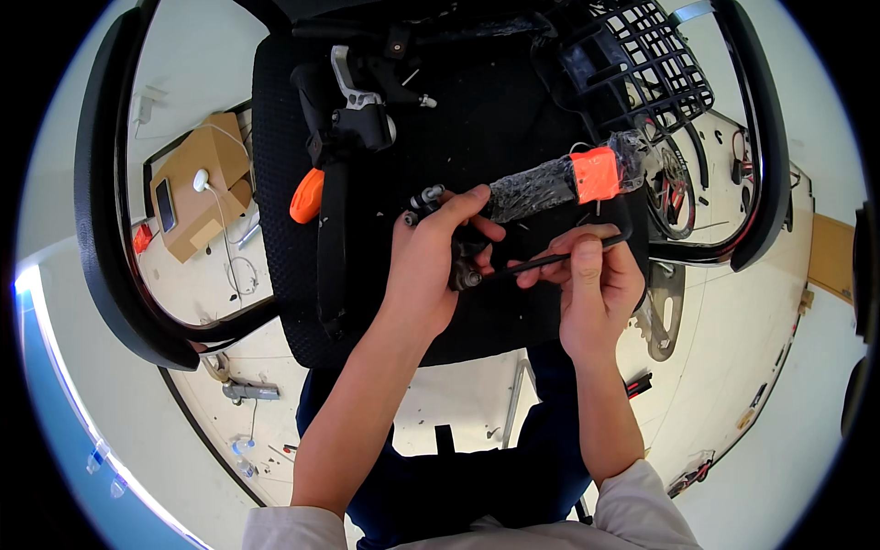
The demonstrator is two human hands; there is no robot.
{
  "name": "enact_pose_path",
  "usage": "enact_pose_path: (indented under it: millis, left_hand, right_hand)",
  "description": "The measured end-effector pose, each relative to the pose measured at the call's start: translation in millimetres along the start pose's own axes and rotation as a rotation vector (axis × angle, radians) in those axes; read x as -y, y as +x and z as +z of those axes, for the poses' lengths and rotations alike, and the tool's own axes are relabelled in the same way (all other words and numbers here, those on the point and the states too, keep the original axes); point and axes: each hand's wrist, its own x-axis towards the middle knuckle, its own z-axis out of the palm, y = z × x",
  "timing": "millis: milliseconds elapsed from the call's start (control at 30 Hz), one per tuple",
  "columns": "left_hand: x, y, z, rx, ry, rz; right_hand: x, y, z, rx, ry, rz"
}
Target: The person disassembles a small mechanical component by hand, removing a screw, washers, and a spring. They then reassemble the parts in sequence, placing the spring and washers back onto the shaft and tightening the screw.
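My left hand (423,252) is closed around a small dark metal fitting (466,275) with bolt-like ends, most of it hidden by the fingers. In my right hand (598,289) is a black L-shaped hex key (532,265), pinched near its bend. The key's long arm points left and its tip meets the fitting's lower end; whether it is seated inside I cannot tell. Just beyond my fingers lies a long piece wrapped in clear plastic (532,191), with a bright orange band (596,174) near its right end.
Black chair seat (422,335) lies under the work, between two armrests (105,183). On it are a silver lever (346,78) with a black housing, an orange piece (307,195) and a black mesh basket (642,55). A cardboard box (206,170) and scattered metal parts are on the floor.
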Motion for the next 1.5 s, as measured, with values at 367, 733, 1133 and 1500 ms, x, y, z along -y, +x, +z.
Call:
enact_pose_path:
  millis: [367, 733, 1133, 1500]
  left_hand:
    - [-0.3, 0.3, -3.6, -0.036, -0.042, -0.061]
    - [1.3, -2.0, -1.1, -0.108, 0.157, 0.177]
    - [-2.4, -1.0, -6.5, -0.057, 0.208, 0.181]
    - [4.8, -2.4, -7.9, -0.226, 0.501, 0.624]
  right_hand:
    - [-2.0, -0.8, -0.3, 0.156, -0.055, -0.050]
    - [2.4, 0.9, 5.2, 0.289, -0.263, 0.257]
    - [2.3, 7.4, -1.4, 0.449, -0.232, 0.165]
    - [3.1, 17.1, -21.1, 0.109, 0.260, 0.356]
